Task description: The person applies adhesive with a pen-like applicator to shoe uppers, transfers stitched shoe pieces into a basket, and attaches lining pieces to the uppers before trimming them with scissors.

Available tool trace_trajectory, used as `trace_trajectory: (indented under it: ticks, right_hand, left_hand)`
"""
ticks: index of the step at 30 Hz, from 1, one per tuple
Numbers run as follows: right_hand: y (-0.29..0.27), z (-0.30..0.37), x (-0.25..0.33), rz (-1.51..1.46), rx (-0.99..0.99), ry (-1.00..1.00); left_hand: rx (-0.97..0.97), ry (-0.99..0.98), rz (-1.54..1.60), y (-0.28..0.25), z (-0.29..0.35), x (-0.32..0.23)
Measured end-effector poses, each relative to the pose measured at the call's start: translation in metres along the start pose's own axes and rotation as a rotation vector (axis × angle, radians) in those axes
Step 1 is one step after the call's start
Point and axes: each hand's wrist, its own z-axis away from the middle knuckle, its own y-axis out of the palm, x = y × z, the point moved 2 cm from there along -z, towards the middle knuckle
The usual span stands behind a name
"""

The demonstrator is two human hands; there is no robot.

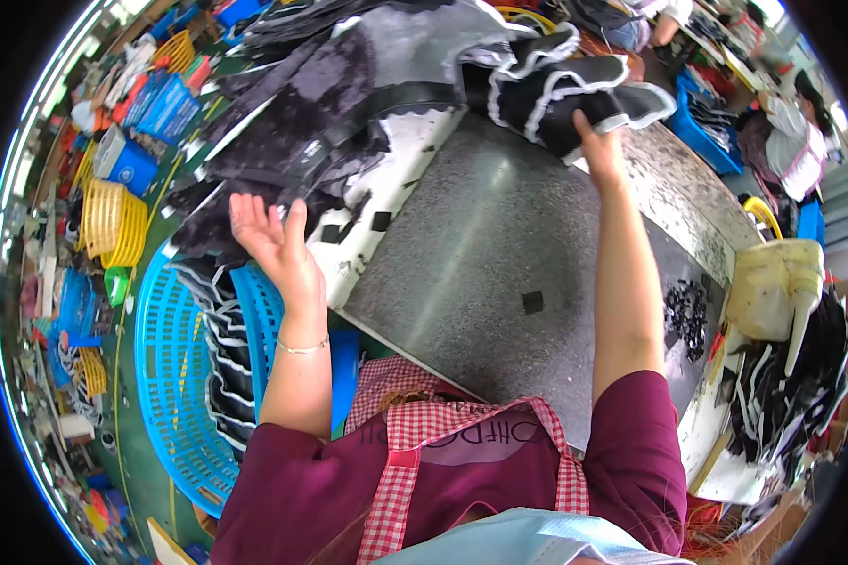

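Note:
My right hand [601, 153] reaches to the far side of the work table and grips a bundle of black pieces with white fuzzy edges [565, 94]. The pieces look like plush-lined boot or shoe uppers. My left hand [278, 243] is raised at the table's left edge, palm up, fingers stretched out, with nothing in it. Just beyond it lies a heap of dark plush material [301, 104] with black strips. Beside my left forearm is a blue plastic basket [174, 377] with several white-edged black pieces [219, 330] in a row.
The dark table top [462, 273] carries a small black square [533, 301] and a pile of small black bits [686, 320]. A yellowish plastic jug [773, 282] stands at the right, beside more white-edged pieces [787, 386]. Yellow baskets [118, 221] stand leftward; a co-worker [796, 141] is far right.

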Motion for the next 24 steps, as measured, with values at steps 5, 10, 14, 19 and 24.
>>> trace_trajectory:
  ticks: [5, 10, 14, 19, 24]
  right_hand:
    - [-0.013, 0.01, 0.021, 0.025, 0.088, 0.227]
    - [-0.021, 0.053, 0.049, 0.566, -0.736, -0.215]
    - [0.035, 0.065, 0.129, 0.697, -0.236, -0.78]
    - [0.108, 0.025, 0.16, 0.72, 0.042, -0.931]
    - [0.098, 0.027, 0.196, 0.646, 0.307, -1.142]
  left_hand:
    - [-0.089, -0.101, 0.16, -0.006, -0.03, 0.006]
    - [-0.171, -0.156, 0.061, -0.001, -0.053, 0.007]
    - [-0.087, 0.01, 0.125, 0.006, -0.06, -0.008]
    - [-0.004, -0.08, 0.252, 0.017, -0.049, -0.02]
    - [0.234, 0.021, 0.389, -0.008, -0.037, -0.01]
